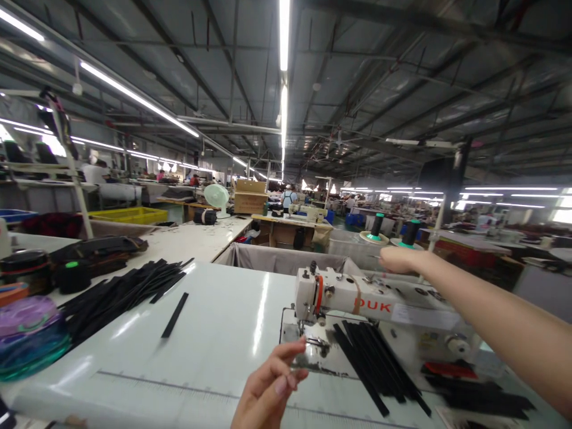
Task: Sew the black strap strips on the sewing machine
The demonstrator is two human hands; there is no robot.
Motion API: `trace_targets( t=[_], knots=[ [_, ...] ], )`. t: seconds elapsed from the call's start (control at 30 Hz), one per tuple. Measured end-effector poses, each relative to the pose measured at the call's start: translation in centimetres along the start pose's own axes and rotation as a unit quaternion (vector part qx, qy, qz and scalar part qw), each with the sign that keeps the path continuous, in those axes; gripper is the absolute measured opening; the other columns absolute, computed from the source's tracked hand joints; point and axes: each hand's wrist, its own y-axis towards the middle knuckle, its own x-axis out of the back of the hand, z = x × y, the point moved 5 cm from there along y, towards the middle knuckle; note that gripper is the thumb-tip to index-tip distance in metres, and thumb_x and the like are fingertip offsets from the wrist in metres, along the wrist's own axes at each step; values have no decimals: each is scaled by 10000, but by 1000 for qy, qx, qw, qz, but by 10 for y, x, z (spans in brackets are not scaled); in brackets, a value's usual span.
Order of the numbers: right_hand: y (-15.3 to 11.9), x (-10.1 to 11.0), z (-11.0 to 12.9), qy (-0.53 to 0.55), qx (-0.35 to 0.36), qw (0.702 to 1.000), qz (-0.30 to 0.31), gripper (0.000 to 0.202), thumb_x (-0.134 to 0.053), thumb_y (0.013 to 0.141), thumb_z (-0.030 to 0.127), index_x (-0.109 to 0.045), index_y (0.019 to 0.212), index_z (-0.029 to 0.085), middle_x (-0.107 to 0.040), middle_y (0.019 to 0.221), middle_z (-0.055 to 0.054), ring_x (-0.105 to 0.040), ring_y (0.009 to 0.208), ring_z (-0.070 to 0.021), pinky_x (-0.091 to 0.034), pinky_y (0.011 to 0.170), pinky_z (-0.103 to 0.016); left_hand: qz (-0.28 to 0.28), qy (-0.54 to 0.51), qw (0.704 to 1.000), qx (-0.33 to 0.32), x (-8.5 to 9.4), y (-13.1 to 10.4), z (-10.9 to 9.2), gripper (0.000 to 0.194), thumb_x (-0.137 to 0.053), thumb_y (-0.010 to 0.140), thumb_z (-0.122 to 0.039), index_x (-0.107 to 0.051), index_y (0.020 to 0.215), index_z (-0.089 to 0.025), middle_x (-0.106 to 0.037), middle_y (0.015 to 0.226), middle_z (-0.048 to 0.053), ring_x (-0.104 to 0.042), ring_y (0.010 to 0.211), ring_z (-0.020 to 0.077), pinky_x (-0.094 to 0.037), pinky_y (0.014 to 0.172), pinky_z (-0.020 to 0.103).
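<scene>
My left hand (270,384) is in front of the needle area of a white sewing machine (344,298), its fingers loosely curled and apart, with nothing visible in them. Over the machine's arm reaches my right hand (399,260), closed, near the thread spools; a thin tip seems to stick out of it, too small to name. Black fabric strips (379,363) lie fanned on the machine bed, right of the needle. One single black strip (175,314) rests apart on the pale table (223,333).
A heap of black strips (129,292) lies at the left, beside a purple and teal container (33,336) and a black thread spool (72,277). Black cones (378,226) with green tops stand behind the machine. Farther off are a green fan (217,196) and a cardboard box (251,198).
</scene>
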Motion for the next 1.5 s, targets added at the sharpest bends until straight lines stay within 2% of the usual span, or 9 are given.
trace_targets(
  t=[0.07, 0.13, 0.2, 0.3, 0.43, 0.6, 0.83, 1.17, 1.5],
  knots=[
    [-1, -2, 0, 10, -13, 1000, 22, 307, -584, 939, 375, -591, 1157, 160, -616, 1127, -76, -626, 928, -196, -548, 785, -389, 24, -88, 996, -6, -7, -1, -9, 209, -672, 811, -346, -628, 723, -162, -594, 1236, 136, -391, 1344, 355, -402, 1031, 450],
    [-2, -3, -1, 20, -30, 998, 44, 301, -581, 941, 377, -593, 1143, 155, -625, 1087, -67, -631, 885, -183, -554, 751, -372, 60, -118, 991, -1, -16, 0, -12, 203, -674, 810, -341, -631, 729, -160, -665, 1040, 124, -530, 1218, 332, -430, 999, 436],
    [-4, -2, -2, 24, -41, 998, 45, 293, -579, 942, 379, -598, 1130, 155, -626, 1079, -67, -630, 876, -180, -553, 746, -363, 80, -80, 994, 8, -23, 5, -8, 224, -668, 826, -350, -639, 728, -151, -673, 807, 85, -653, 941, 267, -481, 881, 378],
    [-5, -1, -2, 33, -36, 998, 45, 298, -577, 942, 383, -598, 1135, 157, -622, 1102, -70, -626, 909, -190, -548, 773, -379, 51, 58, 997, 27, -30, 16, 5, 295, -652, 856, -397, -644, 725, -132, -662, 693, 65, -615, 699, 180, -463, 728, 297],
    [-5, -3, -2, 36, -51, 997, 51, 303, -578, 941, 380, -593, 1151, 162, -618, 1116, -72, -626, 913, -192, -549, 775, -383, 26, 158, 984, 74, -36, 30, 26, 396, -647, 834, -516, -634, 755, -129, -660, 711, 65, -576, 668, 152, -446, 661, 260],
    [-7, -3, 3, 38, -58, 997, 45, 319, -583, 938, 382, -587, 1166, 159, -611, 1141, -78, -622, 950, -204, -542, 802, -405, 22, 213, 975, 61, -37, 42, 35, 444, -615, 832, -567, -626, 800, -125, -649, 737, 63, -531, 647, 128, -411, 608, 230],
    [-8, -6, 7, 33, -67, 996, 48, 319, -581, 939, 385, -589, 1166, 162, -612, 1142, -76, -622, 948, -205, -542, 803, -404, 23, 277, 960, 38, -37, 52, 40, 329, -559, 891, -444, -640, 819, -133, -662, 771, 60, -549, 697, 144, -411, 649, 245],
    [-11, 0, 10, 25, -77, 996, 27, 312, -583, 937, 386, -602, 1146, 156, -612, 1147, -82, -619, 958, -211, -538, 815, -397, 47, 363, 930, 13, -62, 72, 42, 216, -527, 876, -278, -703, 867, -152, -720, 885, 61, -620, 808, 179, -445, 718, 270],
    [-6, 0, 4, 25, -59, 998, 25, 300, -574, 943, 391, -606, 1128, 158, -624, 1108, -72, -627, 914, -193, -546, 782, -377, 86, 410, 908, 14, -74, 92, 53, 224, -541, 834, -236, -751, 882, -174, -732, 850, 38, -611, 744, 159, -430, 650, 249]
  ],
)
